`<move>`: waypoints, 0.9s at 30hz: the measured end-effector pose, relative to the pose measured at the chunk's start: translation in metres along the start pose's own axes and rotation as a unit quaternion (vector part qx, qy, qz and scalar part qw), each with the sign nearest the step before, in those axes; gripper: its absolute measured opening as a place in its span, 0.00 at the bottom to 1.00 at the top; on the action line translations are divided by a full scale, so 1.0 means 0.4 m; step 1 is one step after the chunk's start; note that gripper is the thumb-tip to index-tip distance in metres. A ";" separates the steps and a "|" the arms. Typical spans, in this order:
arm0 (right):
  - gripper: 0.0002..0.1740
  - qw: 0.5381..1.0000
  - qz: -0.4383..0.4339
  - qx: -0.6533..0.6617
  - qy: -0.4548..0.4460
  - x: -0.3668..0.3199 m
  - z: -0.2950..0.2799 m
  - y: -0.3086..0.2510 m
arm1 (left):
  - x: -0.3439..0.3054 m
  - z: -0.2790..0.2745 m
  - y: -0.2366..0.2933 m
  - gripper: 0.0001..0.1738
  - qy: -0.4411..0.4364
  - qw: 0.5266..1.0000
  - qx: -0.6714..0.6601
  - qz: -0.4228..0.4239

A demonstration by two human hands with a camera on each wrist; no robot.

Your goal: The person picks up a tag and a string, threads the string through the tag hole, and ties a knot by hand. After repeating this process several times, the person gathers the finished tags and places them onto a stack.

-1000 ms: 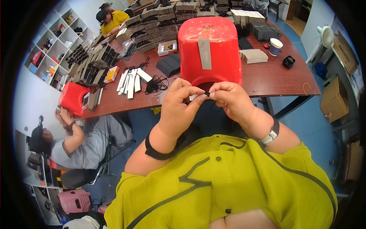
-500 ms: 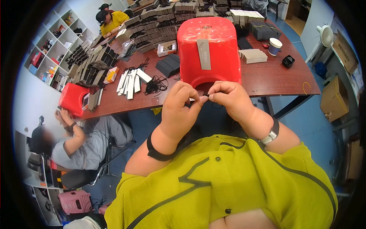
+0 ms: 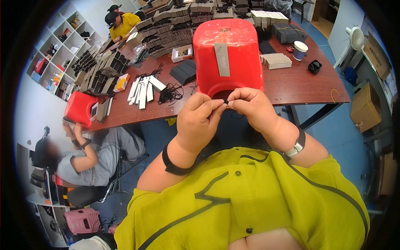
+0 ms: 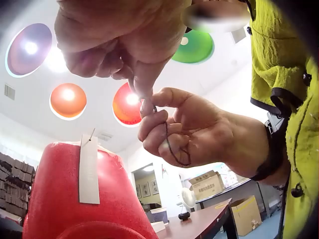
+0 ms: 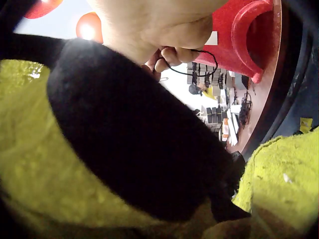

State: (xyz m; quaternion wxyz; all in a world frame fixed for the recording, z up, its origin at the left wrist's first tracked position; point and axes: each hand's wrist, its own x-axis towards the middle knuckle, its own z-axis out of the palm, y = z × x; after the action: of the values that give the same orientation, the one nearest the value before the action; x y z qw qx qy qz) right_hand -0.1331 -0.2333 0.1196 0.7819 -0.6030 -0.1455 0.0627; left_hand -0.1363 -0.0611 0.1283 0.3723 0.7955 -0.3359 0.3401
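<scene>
In front of the table edge, my left hand and right hand meet fingertip to fingertip. Both pinch a thin black cord between thumb and forefinger. A loose loop of the cord hangs across the right palm in the left wrist view; the right wrist view shows the cord curving out from the fingers. The pinched part is mostly hidden by the fingertips. Just beyond the hands stands an upturned red stool, with a grey printed hang tag on its face.
White strips and a tangle of black cords lie left on the table. Stacked grey tags line the back. A paper cup stands at right. Another person sits at left by a second red stool.
My left fingers dipped and parted slightly half a second ago, then came back together on the cord beside the right fingertips. The right hand barely moved. The seated person's hands shifted a little.
</scene>
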 end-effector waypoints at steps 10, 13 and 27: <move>0.05 0.999 -0.011 -0.047 -0.005 0.003 -0.008 0.009 | 0.008 -0.009 0.003 0.08 -0.053 0.991 -0.082 -0.088; 0.04 0.996 -0.024 -0.084 -0.004 0.006 -0.014 0.014 | 0.017 -0.024 0.002 0.07 -0.100 0.978 -0.124 -0.137; 0.05 0.994 -0.021 -0.099 -0.043 0.001 -0.012 0.001 | 0.027 -0.046 -0.036 0.02 -0.138 0.936 -0.222 -0.234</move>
State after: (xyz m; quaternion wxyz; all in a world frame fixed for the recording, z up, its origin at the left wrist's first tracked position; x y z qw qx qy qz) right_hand -0.1313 -0.2376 0.1182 0.7125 -0.6710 -0.1971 0.0573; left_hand -0.1243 -0.0419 0.1406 0.5584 0.7878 -0.2557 0.0470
